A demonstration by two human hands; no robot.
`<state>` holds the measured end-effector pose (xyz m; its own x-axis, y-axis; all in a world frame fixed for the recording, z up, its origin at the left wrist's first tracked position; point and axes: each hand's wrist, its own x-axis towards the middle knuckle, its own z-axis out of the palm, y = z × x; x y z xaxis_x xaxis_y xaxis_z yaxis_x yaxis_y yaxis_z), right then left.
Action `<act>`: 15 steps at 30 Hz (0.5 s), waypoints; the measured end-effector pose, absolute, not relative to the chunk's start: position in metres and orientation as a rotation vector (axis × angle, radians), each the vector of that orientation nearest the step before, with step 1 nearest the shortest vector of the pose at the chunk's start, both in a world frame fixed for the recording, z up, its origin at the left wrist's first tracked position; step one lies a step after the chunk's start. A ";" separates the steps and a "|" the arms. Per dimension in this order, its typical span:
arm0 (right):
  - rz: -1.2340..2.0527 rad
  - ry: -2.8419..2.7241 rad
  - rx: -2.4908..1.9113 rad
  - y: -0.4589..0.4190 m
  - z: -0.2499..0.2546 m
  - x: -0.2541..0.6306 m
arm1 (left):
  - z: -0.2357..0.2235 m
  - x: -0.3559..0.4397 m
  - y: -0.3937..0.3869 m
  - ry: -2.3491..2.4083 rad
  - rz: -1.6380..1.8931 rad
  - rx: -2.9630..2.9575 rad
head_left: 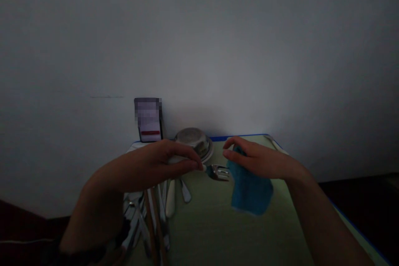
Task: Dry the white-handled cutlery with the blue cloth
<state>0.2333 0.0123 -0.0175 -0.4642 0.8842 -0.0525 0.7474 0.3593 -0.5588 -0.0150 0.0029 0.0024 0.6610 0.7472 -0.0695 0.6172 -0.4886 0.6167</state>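
Note:
My left hand (170, 160) is closed on a fork (218, 172), its thumb and fingers pinching the handle near the neck. The tines point right, toward the cloth. A blue cloth (252, 191) hangs from my right hand (249, 156), whose fingers are curled over its upper end. The two hands are a short way apart above the green table (218, 232). Behind my left hand sits an upturned metal bowl (191, 138). Most of the fork's handle is hidden by my left hand.
Several pieces of cutlery (186, 193) and a pair of wooden chopsticks (149, 212) lie at the table's left, partly under my left arm. A phone (150, 120) leans upright against the grey wall (218, 50). A pale, thin object (276, 144) lies at the back right edge.

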 end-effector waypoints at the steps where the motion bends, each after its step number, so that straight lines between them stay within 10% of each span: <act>1: 0.774 -2.356 -1.451 0.012 -0.017 0.233 | 0.003 -0.015 0.003 1.041 0.270 2.259; 15: 0.863 -2.499 -1.213 0.009 -0.012 0.243 | 0.002 -0.015 0.004 1.052 0.264 2.267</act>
